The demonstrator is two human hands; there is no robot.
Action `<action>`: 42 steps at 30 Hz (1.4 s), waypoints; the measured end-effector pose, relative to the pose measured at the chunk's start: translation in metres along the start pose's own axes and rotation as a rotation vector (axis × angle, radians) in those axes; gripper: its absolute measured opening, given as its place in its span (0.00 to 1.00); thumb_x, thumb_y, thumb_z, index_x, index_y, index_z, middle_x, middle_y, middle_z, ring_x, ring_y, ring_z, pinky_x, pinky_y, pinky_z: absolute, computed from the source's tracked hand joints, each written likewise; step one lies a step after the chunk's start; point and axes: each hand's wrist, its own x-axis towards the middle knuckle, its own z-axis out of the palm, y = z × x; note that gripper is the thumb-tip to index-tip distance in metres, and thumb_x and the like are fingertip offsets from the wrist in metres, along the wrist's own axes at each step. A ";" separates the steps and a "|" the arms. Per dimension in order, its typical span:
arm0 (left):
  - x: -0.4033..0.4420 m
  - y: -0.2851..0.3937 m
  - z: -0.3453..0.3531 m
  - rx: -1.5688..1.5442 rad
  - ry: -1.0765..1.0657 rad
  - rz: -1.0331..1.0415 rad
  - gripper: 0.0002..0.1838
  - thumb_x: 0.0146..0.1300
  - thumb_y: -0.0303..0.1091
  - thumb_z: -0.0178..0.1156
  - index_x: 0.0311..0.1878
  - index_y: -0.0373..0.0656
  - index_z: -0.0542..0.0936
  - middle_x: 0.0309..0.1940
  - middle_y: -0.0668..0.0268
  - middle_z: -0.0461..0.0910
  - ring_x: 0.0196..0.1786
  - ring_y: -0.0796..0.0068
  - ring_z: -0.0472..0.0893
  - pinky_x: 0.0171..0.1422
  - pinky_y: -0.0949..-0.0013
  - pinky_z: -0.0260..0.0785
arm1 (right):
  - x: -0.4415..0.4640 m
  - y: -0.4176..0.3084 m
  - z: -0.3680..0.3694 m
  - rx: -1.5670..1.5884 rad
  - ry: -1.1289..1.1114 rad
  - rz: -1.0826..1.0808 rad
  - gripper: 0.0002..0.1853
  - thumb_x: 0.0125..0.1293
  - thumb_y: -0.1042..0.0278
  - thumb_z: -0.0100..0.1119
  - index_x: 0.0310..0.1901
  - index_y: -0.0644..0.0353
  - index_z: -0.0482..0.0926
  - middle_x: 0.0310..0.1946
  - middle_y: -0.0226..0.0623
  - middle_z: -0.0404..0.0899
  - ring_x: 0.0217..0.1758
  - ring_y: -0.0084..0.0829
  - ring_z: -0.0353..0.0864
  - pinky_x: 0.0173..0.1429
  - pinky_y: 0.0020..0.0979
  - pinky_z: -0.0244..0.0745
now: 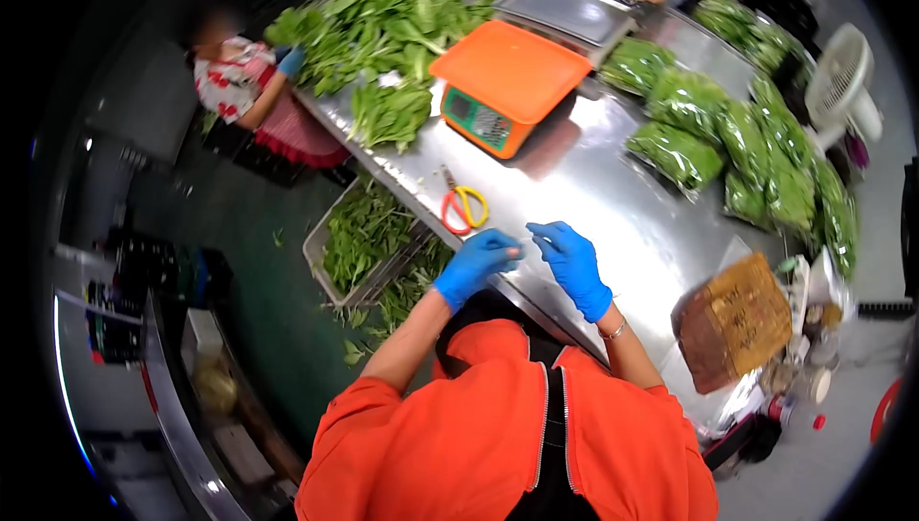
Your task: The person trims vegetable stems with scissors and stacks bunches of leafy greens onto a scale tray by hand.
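Both my hands wear blue gloves and hover at the near edge of the steel table (613,262). My left hand (479,266) has its fingers closed, with a fingertip showing through the glove; whatever it may hold is too small to make out. To its right, my right hand (571,267) has its fingers apart and nothing visible in them. Scissors (463,209) with red and yellow handles lie on the table just beyond my left hand. Farther back stands an orange-topped scale (512,71) with a green display panel.
Loose leafy greens (383,33) cover the far left. Bagged greens (713,119) lie right, near a white fan (840,80). A brown box (735,323) sits front right. Beside the table are a crate of greens (359,243) and a co-worker (239,85); others work behind.
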 end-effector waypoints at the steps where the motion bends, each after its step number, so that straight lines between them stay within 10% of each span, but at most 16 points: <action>1: -0.007 -0.002 -0.032 -0.012 0.040 0.033 0.08 0.52 0.29 0.58 0.36 0.38 0.74 0.29 0.66 0.74 0.29 0.80 0.73 0.35 0.78 0.67 | 0.008 -0.002 0.007 0.173 -0.024 0.084 0.16 0.54 0.69 0.54 0.47 0.53 0.73 0.37 0.35 0.73 0.29 0.30 0.77 0.32 0.26 0.71; 4: -0.031 -0.023 -0.168 -0.256 0.158 0.328 0.12 0.53 0.30 0.57 0.41 0.38 0.73 0.36 0.64 0.76 0.39 0.74 0.76 0.44 0.76 0.68 | 0.020 0.009 0.029 0.299 0.047 0.243 0.20 0.52 0.72 0.57 0.50 0.56 0.70 0.48 0.37 0.69 0.34 0.28 0.76 0.36 0.25 0.72; 7: -0.046 -0.068 -0.285 -0.477 0.338 0.205 0.19 0.55 0.39 0.54 0.49 0.42 0.71 0.43 0.60 0.76 0.44 0.66 0.76 0.49 0.70 0.66 | 0.032 0.021 0.043 0.277 0.027 0.355 0.18 0.54 0.71 0.56 0.49 0.57 0.71 0.45 0.36 0.71 0.35 0.28 0.76 0.37 0.24 0.71; 11: -0.032 -0.055 -0.367 1.342 0.523 -0.295 0.33 0.52 0.57 0.51 0.56 0.42 0.65 0.47 0.50 0.71 0.48 0.55 0.73 0.51 0.61 0.64 | 0.068 0.025 0.092 0.362 -0.016 0.407 0.16 0.57 0.68 0.53 0.47 0.61 0.72 0.41 0.36 0.75 0.33 0.26 0.76 0.39 0.24 0.71; 14: 0.034 0.024 -0.358 0.949 0.805 0.483 0.33 0.49 0.42 0.61 0.57 0.37 0.62 0.49 0.49 0.70 0.49 0.59 0.73 0.50 0.64 0.64 | 0.106 0.014 0.154 0.581 -0.114 0.495 0.15 0.58 0.69 0.51 0.46 0.64 0.72 0.36 0.36 0.76 0.33 0.24 0.76 0.38 0.23 0.70; 19: 0.150 0.119 -0.390 0.621 0.700 0.455 0.32 0.49 0.37 0.60 0.56 0.36 0.62 0.51 0.47 0.67 0.53 0.59 0.70 0.53 0.65 0.63 | 0.199 -0.029 0.256 0.813 -0.240 0.678 0.18 0.59 0.61 0.50 0.47 0.64 0.72 0.32 0.35 0.76 0.28 0.23 0.76 0.31 0.20 0.68; 26: 0.237 0.128 -0.440 1.195 0.673 0.245 0.16 0.44 0.29 0.57 0.39 0.36 0.74 0.30 0.50 0.77 0.35 0.53 0.77 0.41 0.61 0.68 | 0.271 -0.025 0.350 0.946 -0.190 0.909 0.17 0.56 0.57 0.55 0.38 0.63 0.72 0.25 0.31 0.72 0.22 0.21 0.72 0.25 0.20 0.66; 28: 0.231 0.138 -0.438 0.715 0.618 0.397 0.13 0.43 0.28 0.55 0.36 0.35 0.75 0.29 0.50 0.77 0.35 0.54 0.77 0.41 0.63 0.68 | 0.276 -0.026 0.359 0.956 -0.106 0.897 0.17 0.55 0.57 0.56 0.36 0.64 0.71 0.24 0.31 0.72 0.21 0.21 0.72 0.24 0.20 0.66; 42: 0.261 0.134 -0.443 0.853 0.395 0.152 0.26 0.40 0.29 0.63 0.46 0.34 0.68 0.39 0.52 0.75 0.41 0.59 0.76 0.46 0.66 0.66 | 0.297 -0.033 0.359 0.922 0.019 0.987 0.21 0.52 0.53 0.59 0.35 0.64 0.69 0.25 0.33 0.73 0.24 0.23 0.73 0.25 0.22 0.67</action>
